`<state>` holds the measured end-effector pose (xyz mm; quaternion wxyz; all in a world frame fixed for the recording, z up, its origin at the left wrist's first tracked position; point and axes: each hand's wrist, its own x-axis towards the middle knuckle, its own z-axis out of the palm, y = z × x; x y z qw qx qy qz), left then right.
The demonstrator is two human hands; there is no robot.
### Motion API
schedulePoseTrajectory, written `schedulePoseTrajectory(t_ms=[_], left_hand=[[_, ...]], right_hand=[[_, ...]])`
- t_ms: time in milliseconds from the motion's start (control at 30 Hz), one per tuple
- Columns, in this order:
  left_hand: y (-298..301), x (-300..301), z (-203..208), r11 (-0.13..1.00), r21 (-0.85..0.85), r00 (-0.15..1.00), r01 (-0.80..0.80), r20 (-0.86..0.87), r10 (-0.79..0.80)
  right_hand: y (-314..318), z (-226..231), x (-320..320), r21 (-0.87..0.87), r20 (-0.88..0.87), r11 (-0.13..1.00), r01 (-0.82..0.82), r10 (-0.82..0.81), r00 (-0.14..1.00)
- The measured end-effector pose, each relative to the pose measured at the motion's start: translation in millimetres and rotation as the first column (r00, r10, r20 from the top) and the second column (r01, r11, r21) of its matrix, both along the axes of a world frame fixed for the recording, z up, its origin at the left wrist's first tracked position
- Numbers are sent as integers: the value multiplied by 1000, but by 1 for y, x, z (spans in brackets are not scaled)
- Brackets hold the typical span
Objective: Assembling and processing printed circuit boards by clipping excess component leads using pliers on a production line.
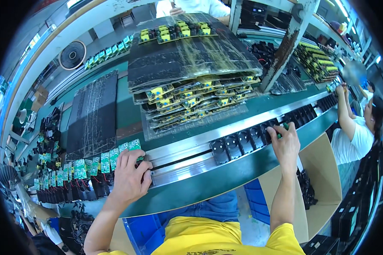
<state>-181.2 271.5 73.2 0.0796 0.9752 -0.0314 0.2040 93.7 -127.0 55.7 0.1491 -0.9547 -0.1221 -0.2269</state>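
Observation:
My left hand point(132, 175) is closed, fingers curled over the right end of a row of black plastic cases point(78, 190) with green circuit boards point(104, 162) standing at them; its fingers hide most of the end case. Thin red wires run between boards and cases. Farther right along the metal rail point(183, 170), a second row of open black cases point(244, 142) sits side by side. At that row's right part, my right hand point(285, 142) pinches a small green piece point(280, 135), mostly covered by the fingers, so its kind is unclear.
Behind the rail rises a stack of black sheets point(191, 55) layered with yellow-and-black circuit assemblies point(183, 103). A black mat point(92, 114) lies left of it. A rusty post point(287, 46) stands at right. Below the bench are a cardboard box point(323, 187) and blue bins point(257, 199). Co-workers sit nearby.

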Motion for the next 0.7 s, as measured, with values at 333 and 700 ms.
schedulePoseTrajectory(t_ms=[333,700], left_hand=[[43,-37,22,995,85,997,-51,-59,56],[166,267,154,958,45,940,-285,208,270]], right_hand=[[23,7,-21,8,29,994,-105,105,994],[42,24,-47,209,90,946,-247,233,968]])
